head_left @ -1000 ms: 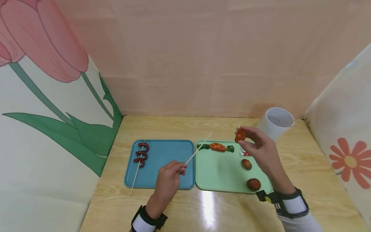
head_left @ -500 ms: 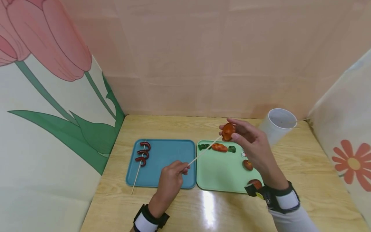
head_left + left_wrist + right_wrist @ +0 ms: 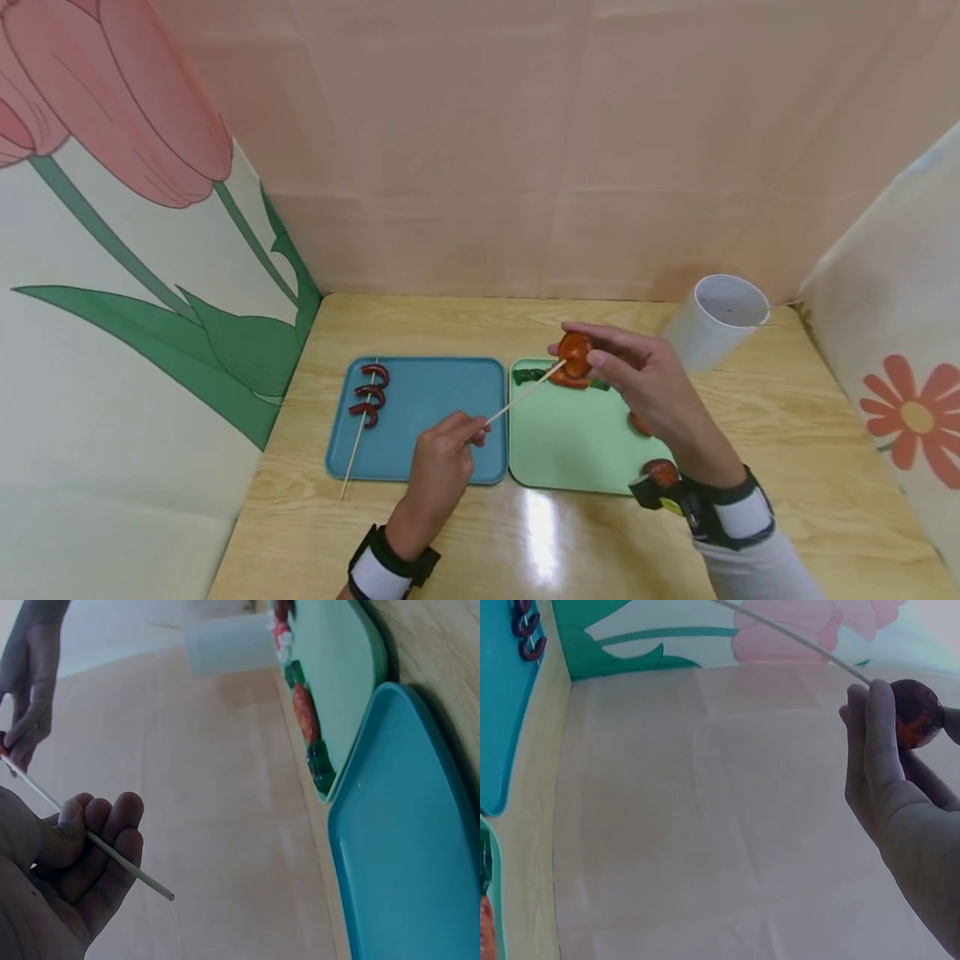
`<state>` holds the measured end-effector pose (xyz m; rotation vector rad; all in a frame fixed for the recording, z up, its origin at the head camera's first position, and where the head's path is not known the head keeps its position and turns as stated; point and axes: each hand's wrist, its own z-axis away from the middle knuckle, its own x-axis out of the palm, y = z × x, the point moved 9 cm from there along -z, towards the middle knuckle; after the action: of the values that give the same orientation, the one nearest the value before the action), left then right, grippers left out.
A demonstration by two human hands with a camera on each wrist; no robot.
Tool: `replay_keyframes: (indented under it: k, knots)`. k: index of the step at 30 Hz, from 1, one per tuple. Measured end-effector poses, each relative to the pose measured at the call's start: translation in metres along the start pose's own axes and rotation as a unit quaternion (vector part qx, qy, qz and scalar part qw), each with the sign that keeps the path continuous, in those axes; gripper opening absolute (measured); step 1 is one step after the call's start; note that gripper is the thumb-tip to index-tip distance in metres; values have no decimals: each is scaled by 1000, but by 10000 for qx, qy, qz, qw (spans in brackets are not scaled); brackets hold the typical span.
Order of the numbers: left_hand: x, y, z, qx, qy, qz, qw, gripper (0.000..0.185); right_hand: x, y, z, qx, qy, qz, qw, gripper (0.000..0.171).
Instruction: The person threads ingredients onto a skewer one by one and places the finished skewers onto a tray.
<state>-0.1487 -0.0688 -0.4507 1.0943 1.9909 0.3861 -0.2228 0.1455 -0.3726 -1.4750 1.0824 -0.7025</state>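
The left hand [image 3: 441, 458] pinches a thin, pale wooden skewer [image 3: 525, 397] in a closed grip. The right hand [image 3: 651, 375] pinches a round, glossy orange-brown food piece [image 3: 576, 348], its grip parted only by that piece's width — raised above the wood-grain counter [image 3: 480, 537], at the skewer's far tip — whether pierced, I cannot tell.

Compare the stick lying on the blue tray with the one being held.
The tray stick carries three curved dark red pieces; the held stick meets one rounder orange piece. The tray stick lies across the blue tray; the held stick slants from the left hand. Both are thin and pale.
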Motion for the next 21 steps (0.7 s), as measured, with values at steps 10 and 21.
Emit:
replay_keyframes:
  k: [10, 21]
  knots:
    - [-4, 9, -5, 210, 268, 310, 9989, 45, 35, 20, 1, 397, -993, -890, 9903, 41]
    - [-6, 18, -15, 82, 339, 47, 9994, 43, 78, 51, 3, 653, -1346, -1061, 9830, 46]
